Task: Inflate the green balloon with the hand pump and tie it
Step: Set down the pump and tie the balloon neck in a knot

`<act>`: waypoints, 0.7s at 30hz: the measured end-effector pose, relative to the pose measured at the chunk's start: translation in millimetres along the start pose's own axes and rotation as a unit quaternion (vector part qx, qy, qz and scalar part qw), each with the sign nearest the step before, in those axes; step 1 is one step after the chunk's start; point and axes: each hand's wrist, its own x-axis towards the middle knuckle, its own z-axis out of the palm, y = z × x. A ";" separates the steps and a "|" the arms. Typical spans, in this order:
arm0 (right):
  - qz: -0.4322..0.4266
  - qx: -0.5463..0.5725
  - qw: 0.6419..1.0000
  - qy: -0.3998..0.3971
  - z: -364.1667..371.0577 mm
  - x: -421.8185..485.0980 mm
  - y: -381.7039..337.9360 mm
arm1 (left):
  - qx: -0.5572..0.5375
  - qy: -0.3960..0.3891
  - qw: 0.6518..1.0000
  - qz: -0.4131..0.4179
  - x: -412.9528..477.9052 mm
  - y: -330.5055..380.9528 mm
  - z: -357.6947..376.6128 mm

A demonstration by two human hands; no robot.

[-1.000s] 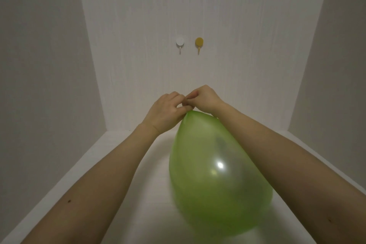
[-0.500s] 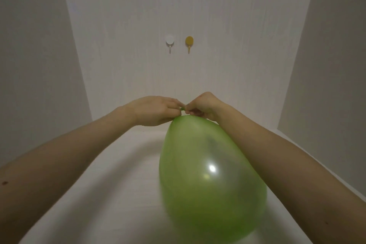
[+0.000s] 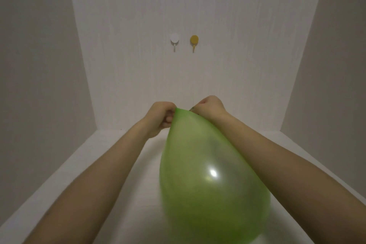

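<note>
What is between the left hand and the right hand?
In the head view, only the narrow top of the green balloon lies between the left hand and right hand.

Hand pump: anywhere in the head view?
No. Only the green balloon, the left hand, the right hand and two wall hooks show.

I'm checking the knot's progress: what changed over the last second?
The hands drew apart: left hand shifted left, right hand right, stretching the neck of the green balloon between them. Both stay pinched on it; the two wall hooks look unchanged.
</note>
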 end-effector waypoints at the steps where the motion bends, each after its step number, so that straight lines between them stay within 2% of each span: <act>1: -0.025 0.002 1.000 0.010 0.0 -0.6 0.3 | -0.042 0.013 0.998 -0.038 0.7 -2.4 5.5; 5: -0.139 -0.013 0.988 0.058 3.1 -4.5 0.7 | -0.117 0.026 0.983 -0.137 2.3 -1.5 15.3; 7: -0.186 0.016 0.979 0.079 1.1 -8.5 -0.4 | -0.131 0.018 0.976 -0.171 2.4 4.6 16.4; 11: -0.267 -0.007 0.964 -0.004 -9.2 -18.4 -4.2 | -0.132 -0.012 0.971 -0.199 1.0 10.9 17.7; 17: -0.237 -0.086 0.962 -0.106 -16.9 -23.8 -19.8 | -0.088 -0.031 0.977 -0.194 -8.2 16.0 17.7; 21: -0.213 -0.130 0.960 -0.127 -7.2 -26.1 -31.2 | -0.062 -0.026 0.982 -0.175 -17.5 13.7 10.1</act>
